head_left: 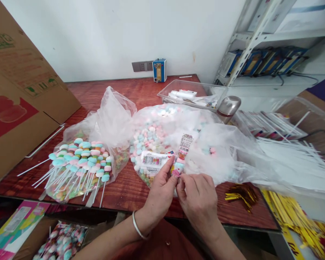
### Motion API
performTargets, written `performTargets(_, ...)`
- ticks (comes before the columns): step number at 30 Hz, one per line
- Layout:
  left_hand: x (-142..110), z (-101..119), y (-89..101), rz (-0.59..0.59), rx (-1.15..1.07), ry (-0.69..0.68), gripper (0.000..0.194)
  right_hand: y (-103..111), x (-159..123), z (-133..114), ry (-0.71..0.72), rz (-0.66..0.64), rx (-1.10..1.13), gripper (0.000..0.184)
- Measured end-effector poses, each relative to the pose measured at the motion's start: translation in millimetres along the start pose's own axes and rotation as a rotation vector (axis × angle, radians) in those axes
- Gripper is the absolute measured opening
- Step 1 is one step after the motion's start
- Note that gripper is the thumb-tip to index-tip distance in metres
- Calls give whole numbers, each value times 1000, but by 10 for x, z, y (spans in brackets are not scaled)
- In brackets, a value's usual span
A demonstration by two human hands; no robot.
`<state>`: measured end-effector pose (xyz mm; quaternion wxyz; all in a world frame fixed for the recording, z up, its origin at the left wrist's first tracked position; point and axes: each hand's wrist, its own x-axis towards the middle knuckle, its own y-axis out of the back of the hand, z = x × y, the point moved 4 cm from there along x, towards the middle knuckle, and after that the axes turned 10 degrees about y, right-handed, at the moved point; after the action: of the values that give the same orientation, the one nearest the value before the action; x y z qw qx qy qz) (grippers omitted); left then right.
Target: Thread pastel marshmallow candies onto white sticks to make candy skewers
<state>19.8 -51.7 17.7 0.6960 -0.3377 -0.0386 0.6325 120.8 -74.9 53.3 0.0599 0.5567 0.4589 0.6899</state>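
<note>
My left hand [159,189], with a bangle at the wrist, is closed around the lower end of a small printed candy bag [184,146]. Pink, blue and yellow colour shows in the bag just above my thumb. The fingers of my right hand [199,196] pinch at the bag's bottom end, touching the left fingertips; whether a tie is between them is hidden. Behind lies a large clear bag of loose marshmallows [148,135], with flat printed wrappers [154,160] on it. To the left, marshmallow skewers [82,157] on white sticks lie on another plastic bag.
Gold twist ties [241,195] lie right of my hands. Further right are white sticks [292,162] and more gold ties [300,216]. A clear tray [195,95] and a metal flask [229,106] stand behind. A cardboard box [24,72] borders the left; an open box of wrapped candy [62,240] sits below.
</note>
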Motion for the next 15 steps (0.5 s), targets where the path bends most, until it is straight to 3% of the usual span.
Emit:
performTargets(2,2,16,-18,-20,-81,28,57,-22,-19,22,0,16,26,9)
performTargets(5,15,94,-74,-172,-220,140,59,-47,-50,92,-6,55,127,11)
performTargets(7,45,151,-89,-245,-272,197,43,-54,-63,120,21,61,233,14)
performTargets(9,100,187,-75,-245,-290,215,28,-43,-85,118,25,48,317,16)
performTargets(12,198,217,-27,-146,-343,176,32,-14,-190,101,-207,24,414,14)
performTargets(15,250,240,-1,-45,-404,107,38,-91,-386,-33,-495,-140,674,15)
